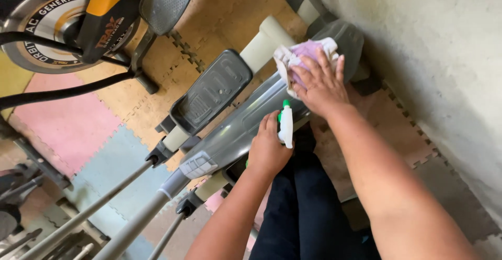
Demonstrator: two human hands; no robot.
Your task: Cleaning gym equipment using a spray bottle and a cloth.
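Note:
My right hand (320,83) presses a crumpled pink and white cloth (299,54) flat against the grey housing (246,124) of an exercise machine, fingers spread over it. My left hand (268,147) grips a spray bottle (286,125) with a white head and a green nozzle, held just below the right hand beside the housing. The bottle's body is hidden behind my hand. My dark trouser leg (303,202) shows beneath both arms.
A grey foot pedal (212,92) on a cream arm (264,43) lies left of the housing. A second machine with a flywheel (49,24) and yellow cover stands at top left. Coloured foam floor mats (73,124) lie underneath. A rough wall (439,56) runs along the right.

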